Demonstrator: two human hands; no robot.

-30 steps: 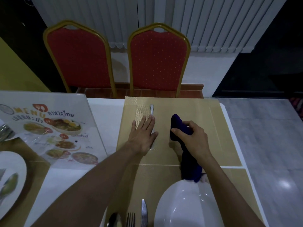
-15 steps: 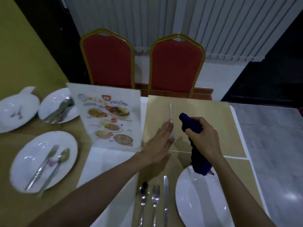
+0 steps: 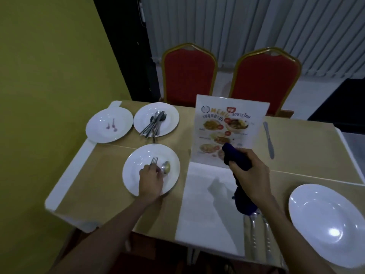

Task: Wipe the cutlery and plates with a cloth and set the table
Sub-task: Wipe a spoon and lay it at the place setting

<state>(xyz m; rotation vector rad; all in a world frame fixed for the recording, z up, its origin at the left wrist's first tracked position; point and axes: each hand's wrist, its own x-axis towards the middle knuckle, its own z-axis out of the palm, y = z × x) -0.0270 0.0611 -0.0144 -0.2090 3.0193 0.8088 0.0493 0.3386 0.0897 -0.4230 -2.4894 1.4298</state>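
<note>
My left hand (image 3: 150, 181) lies over a white plate (image 3: 132, 184) at the table's left and curls round the handles of a fork (image 3: 153, 161) and a spoon (image 3: 165, 167) lying on it. My right hand (image 3: 249, 172) grips a dark blue cloth (image 3: 244, 200), which hangs down below my fist. A knife (image 3: 269, 140) lies alone on the far right placemat. Near right, a clean white plate (image 3: 327, 224) sits beside cutlery (image 3: 256, 240) partly hidden by my right arm.
Behind the left plate stand a plate with several pieces of cutlery (image 3: 156, 119) and a plate with small red marks (image 3: 109, 124). An upright menu card (image 3: 227, 131) stands mid-table. Two red chairs (image 3: 188, 74) face the far edge. A yellow wall is at left.
My left hand left the knife on the far mat and swung left onto the plate, closing on the fork and spoon. My view turned left. The right hand still holds the cloth.
</note>
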